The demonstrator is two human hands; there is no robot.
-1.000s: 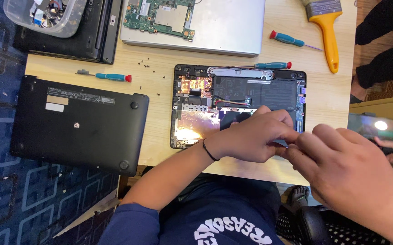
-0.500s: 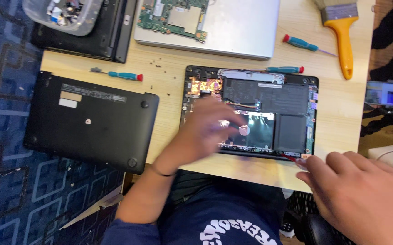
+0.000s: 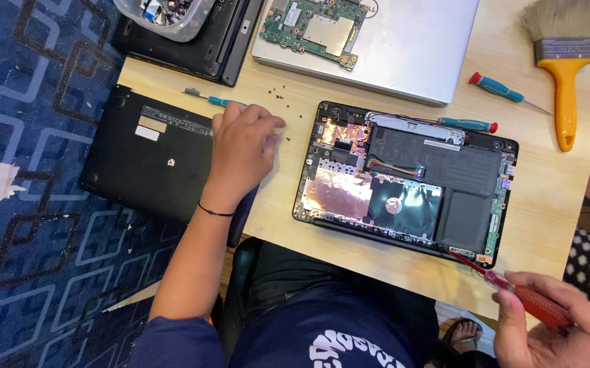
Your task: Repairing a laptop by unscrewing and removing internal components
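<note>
An opened black laptop base (image 3: 404, 184) lies on the wooden table, its battery, drive and foil-covered parts exposed. My left hand (image 3: 244, 146) rests with its fingers curled down on the table between the base and a black bottom cover (image 3: 152, 160). Its fingertips are beside small loose screws (image 3: 278, 92). Whether it pinches anything is hidden. My right hand (image 3: 554, 334) is at the lower right, off the table edge. It grips a red-handled screwdriver (image 3: 537, 307) whose tip points at the base's near right corner.
A teal-handled screwdriver (image 3: 216, 100) lies just beyond my left hand, and two more (image 3: 506, 88) (image 3: 469, 125) lie near the base's far edge. A silver laptop (image 3: 404, 48) carries a green circuit board (image 3: 319, 31). A yellow-handled brush (image 3: 564, 75) lies far right. A clear tub (image 3: 169, 17) sits on a black laptop.
My left hand left the laptop base and moved left to the table beside the black cover. My right hand drew back to the lower right, the red screwdriver now visible in it.
</note>
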